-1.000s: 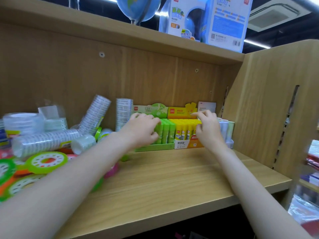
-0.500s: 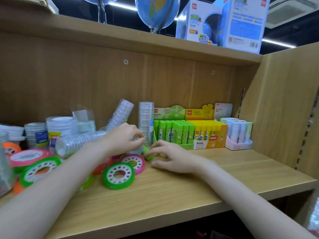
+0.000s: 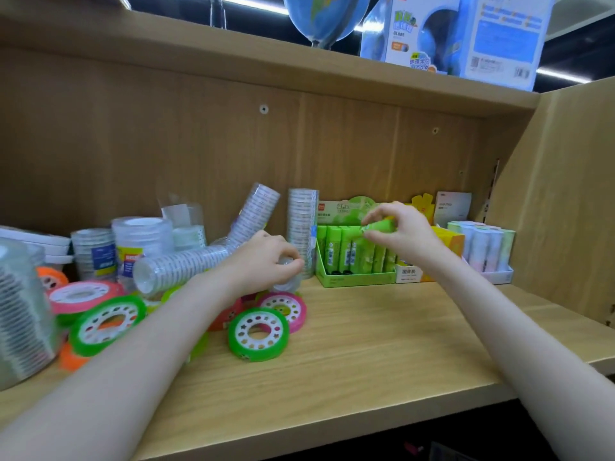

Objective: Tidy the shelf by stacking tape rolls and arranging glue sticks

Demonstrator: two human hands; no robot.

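My right hand (image 3: 404, 232) pinches a green glue stick (image 3: 379, 225) held sideways just above the green glue stick box (image 3: 354, 279). My left hand (image 3: 263, 262) grips a small clear tape roll (image 3: 287, 281) low over the shelf, beside an upright stack of clear tape (image 3: 302, 227). Coloured tape rolls lie flat below it: a green one (image 3: 258, 334) and a pink one (image 3: 286, 309). More clear tape stacks lie toppled on the left, one on its side (image 3: 176, 271), one leaning (image 3: 254, 212).
A yellow glue stick box (image 3: 447, 244) and a tray of pastel glue sticks (image 3: 482, 251) stand to the right, near the shelf's side wall (image 3: 565, 201). Larger clear tape stacks (image 3: 139, 242) crowd the far left. A globe and its boxes (image 3: 466, 34) sit on the upper shelf.
My right hand left the shelf board by the coloured rolls, rose to the green box and now holds a green glue stick. My left hand stays on the small clear roll.
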